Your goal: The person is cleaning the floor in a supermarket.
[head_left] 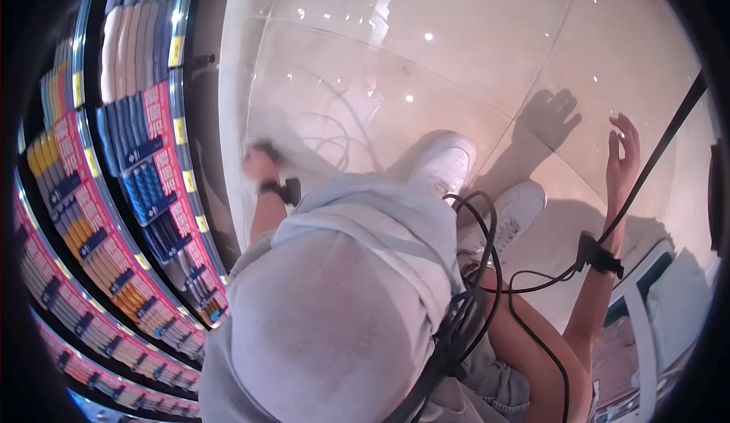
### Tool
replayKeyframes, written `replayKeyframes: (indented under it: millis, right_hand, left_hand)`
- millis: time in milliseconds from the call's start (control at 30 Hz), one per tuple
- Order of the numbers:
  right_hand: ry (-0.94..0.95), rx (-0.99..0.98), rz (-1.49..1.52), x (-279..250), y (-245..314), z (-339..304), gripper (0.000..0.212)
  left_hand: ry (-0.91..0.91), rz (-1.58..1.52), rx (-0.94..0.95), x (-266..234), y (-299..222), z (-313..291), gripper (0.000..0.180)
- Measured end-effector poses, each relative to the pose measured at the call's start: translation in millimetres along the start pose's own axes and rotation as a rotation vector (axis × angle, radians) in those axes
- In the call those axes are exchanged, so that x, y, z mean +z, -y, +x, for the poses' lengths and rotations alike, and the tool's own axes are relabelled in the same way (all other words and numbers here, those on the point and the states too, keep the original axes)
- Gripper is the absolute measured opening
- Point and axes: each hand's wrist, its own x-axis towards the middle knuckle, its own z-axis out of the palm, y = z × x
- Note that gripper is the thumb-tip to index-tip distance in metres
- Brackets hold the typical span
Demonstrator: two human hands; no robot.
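My left hand (262,163) hangs low beside the shelves at the left, near the pale floor edge. It is smeared by motion, so its fingers and anything in them cannot be made out. A black band with a small box (289,191) sits on that wrist. My right hand (625,149) is out at the right above the floor, fingers apart and a little curled, with nothing in it. Its wrist carries another black strapped device (597,256), from which a black cable (525,289) loops toward my body.
Shelves at the left hold rows of folded textiles (141,130) behind pink-red label strips. Glossy beige tiles (395,65) lie ahead. White shoes (449,160) stand on them beyond bunched pale grey clothing (327,301). A white-framed rack with light cloth (680,309) is at the lower right.
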Motion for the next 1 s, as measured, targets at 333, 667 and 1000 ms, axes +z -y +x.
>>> replayKeyframes:
  millis: [333, 667, 1000]
  right_hand:
    - [0.023, 0.030, 0.087, 11, 14, 6, 0.013]
    - [-0.008, 0.133, 0.116, 2, -11, -57, 0.015]
    - [0.028, 0.039, 0.166, 17, -18, -28, 0.013]
  left_hand:
    - [-0.016, -0.009, 0.703, 128, -277, 42, 0.051]
    - [0.076, 0.469, 0.771, 104, -140, 14, 0.043]
    - [0.213, 0.041, -0.095, -38, 65, -5, 0.047]
